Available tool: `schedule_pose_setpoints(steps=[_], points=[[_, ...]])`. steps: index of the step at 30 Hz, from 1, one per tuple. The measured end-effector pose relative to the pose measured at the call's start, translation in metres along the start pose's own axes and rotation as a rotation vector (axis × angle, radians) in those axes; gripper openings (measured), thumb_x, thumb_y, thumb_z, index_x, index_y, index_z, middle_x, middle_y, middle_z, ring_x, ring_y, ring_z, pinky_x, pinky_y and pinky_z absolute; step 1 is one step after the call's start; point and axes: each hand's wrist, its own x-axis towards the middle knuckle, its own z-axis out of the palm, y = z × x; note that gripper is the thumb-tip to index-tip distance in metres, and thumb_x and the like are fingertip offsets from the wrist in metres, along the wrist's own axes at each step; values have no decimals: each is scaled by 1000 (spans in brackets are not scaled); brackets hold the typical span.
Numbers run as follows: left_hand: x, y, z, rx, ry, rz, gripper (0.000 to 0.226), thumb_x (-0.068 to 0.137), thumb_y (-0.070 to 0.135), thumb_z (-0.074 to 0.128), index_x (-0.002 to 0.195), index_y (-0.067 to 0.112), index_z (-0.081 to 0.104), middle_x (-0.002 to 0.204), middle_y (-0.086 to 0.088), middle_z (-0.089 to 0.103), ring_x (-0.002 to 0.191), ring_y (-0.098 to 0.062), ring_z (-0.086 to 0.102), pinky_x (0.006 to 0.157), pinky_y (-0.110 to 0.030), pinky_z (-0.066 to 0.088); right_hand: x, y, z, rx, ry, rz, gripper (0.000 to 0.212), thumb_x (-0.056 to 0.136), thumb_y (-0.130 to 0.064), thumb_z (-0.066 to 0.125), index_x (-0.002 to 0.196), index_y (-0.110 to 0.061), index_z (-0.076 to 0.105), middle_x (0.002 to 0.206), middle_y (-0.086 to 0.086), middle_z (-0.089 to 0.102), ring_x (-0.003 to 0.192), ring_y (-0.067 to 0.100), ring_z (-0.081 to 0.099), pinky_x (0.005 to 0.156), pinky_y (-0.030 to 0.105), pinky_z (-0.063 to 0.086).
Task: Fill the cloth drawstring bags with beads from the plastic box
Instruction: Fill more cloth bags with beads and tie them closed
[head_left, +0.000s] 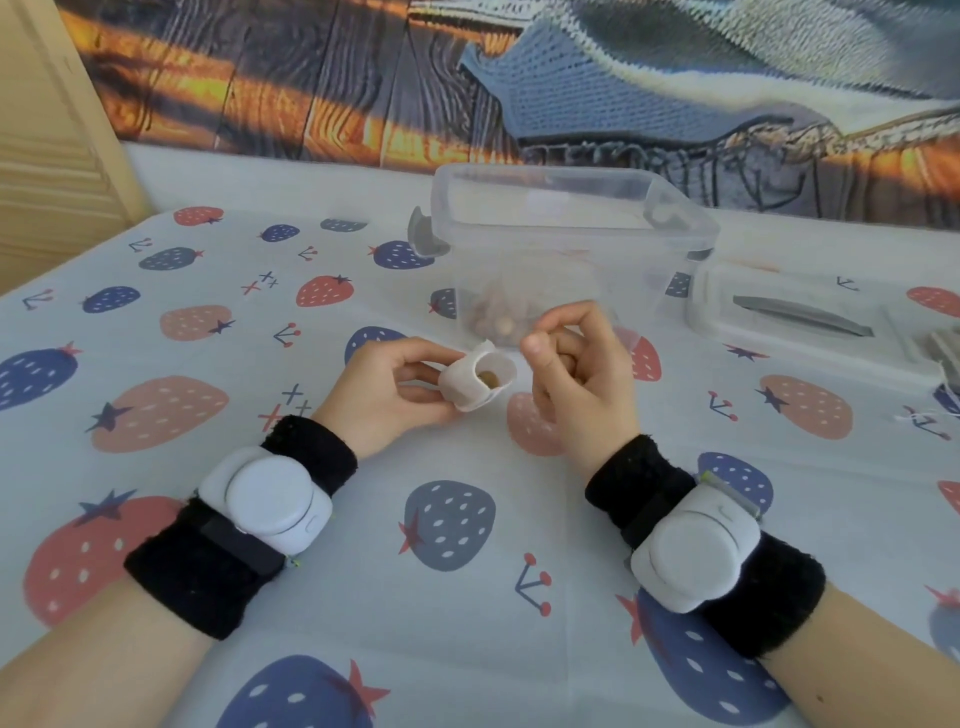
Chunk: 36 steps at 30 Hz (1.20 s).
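Centre of the frame: a person's left hand (387, 387) holds a small white cloth drawstring bag (475, 382) above the table (467, 519), its round mouth turned right.
Left grip: fingers and thumb curled round the bag's body, holding it open.
Right grip: the right hand (576, 364), just right of the bag's mouth, has its fingers curled with thumb and forefinger raised; whether it holds beads cannot be told.
Beads: one tan round bead (488, 378) shows inside the bag; more lie in the bottom of the clear plastic box (571, 244) just behind the hands.
Risk: judged from the narrow mouth and its sideways tilt, smooth round beads could roll back out or miss and scatter over the cloth.
Materials: soft, limp fabric bag; rigid see-through box with grey clips; its clear lid (800, 317) at right; strawberry-print tablecloth.
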Motion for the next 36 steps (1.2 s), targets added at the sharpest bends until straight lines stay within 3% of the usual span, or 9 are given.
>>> schedule_pose_setpoints(steps=[3, 8, 12, 15, 21, 30, 36], points=[[0, -1, 1, -5, 6, -9, 39, 70, -7, 77, 97, 20, 68, 94, 3, 71, 90, -20, 68, 86, -35, 54, -6, -3, 5, -123, -101, -116, 14, 80, -5, 68, 85, -16, 59, 52, 16, 34, 44, 5, 29, 44, 13, 29], [-1, 2, 1, 9, 4, -4, 38, 71, -5, 77, 96, 22, 68, 95, 3, 71, 89, -18, 68, 86, -32, 55, -7, -4, 5, -178, -110, -124, 20, 79, -2, 68, 94, -16, 67, 53, 5, 28, 46, 4, 25, 48, 9, 28], [-1, 2, 1, 20, 10, -2, 37, 70, -4, 77, 98, 19, 69, 97, 3, 72, 90, -18, 68, 86, -32, 55, -5, -1, 5, -199, -109, -103, 25, 80, 0, 67, 102, -12, 63, 51, -11, 31, 43, 2, 29, 47, 8, 29], [0, 1, 1, 24, 24, 12, 39, 70, -7, 76, 99, 18, 69, 99, 1, 71, 89, -19, 68, 84, -32, 55, -2, 3, 3, -260, -90, -52, 26, 81, -2, 67, 105, -10, 59, 48, -12, 34, 43, 2, 31, 48, 9, 29], [0, -1, 0, 83, 59, 43, 40, 70, -11, 74, 105, 7, 69, 105, -6, 69, 88, -16, 68, 79, -26, 55, -2, 7, 1, -354, -162, 105, 10, 85, -2, 63, 94, -4, 60, 52, -2, 34, 38, 3, 33, 41, 8, 28], [-1, 3, 3, 89, 126, 75, 38, 69, -13, 73, 98, 11, 68, 98, 2, 66, 81, -6, 66, 75, -15, 52, -1, 12, 0, -414, -175, 155, 7, 87, -10, 62, 87, -6, 56, 51, -1, 36, 36, 4, 35, 41, 9, 28], [-2, 5, 3, 112, 127, 112, 41, 68, -13, 74, 97, 15, 68, 97, 5, 65, 79, -3, 65, 73, -12, 50, -2, 15, 0, -502, -186, 120, 32, 89, -13, 59, 58, -14, 53, 43, 0, 42, 36, 6, 37, 45, 9, 30]])
